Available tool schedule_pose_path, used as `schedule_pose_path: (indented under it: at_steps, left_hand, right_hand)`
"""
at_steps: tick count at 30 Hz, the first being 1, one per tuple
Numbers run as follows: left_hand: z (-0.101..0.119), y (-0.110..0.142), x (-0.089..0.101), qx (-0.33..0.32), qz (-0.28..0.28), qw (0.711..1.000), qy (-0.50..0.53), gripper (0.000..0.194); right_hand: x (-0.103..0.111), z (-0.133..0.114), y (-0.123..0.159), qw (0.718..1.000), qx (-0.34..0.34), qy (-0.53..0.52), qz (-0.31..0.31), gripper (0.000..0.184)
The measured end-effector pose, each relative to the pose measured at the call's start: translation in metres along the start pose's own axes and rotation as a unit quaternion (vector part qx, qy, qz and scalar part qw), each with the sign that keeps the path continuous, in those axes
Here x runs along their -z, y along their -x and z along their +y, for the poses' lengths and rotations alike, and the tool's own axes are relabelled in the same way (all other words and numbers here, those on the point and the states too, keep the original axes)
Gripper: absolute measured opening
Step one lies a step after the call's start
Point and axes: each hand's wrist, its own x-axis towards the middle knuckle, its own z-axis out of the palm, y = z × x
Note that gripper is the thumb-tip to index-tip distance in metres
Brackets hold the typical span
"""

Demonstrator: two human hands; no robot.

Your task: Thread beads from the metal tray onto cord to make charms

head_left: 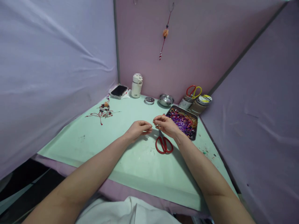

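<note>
My left hand [139, 131] and my right hand [166, 125] face each other above the middle of the table, fingertips a short gap apart. Thumb and fingers are pinched together on both; whatever they hold is too small to make out. A small clear, pale thing [146, 136] shows just under the left fingers, blurred. Below my right hand lies a pair of red-handled scissors [164, 146], its blades partly hidden by the hand. Just beyond that hand, a dark metal tray [196, 125] holds many purple, red and dark beads and tangled cords.
Beaded cords [105, 110] lie at left. Along the back stand a phone [119, 91], white bottle [136, 86], small round dish [149, 100], steel bowl [166, 100], and jars [198, 105] with scissors [193, 91]. A beaded string [165, 33] hangs on the back cloth wall.
</note>
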Motion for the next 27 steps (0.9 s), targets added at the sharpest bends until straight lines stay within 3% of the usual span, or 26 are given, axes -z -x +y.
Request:
schedule_pose_path:
  at_steps: [27]
  left_hand:
    - [-0.0062,-0.0031,0.0026,-0.006,-0.001,1.0,-0.017,0.028]
  right_hand:
    - [-0.0044,0.001,0.0013,0.999,0.012,0.047,-0.011,0.023]
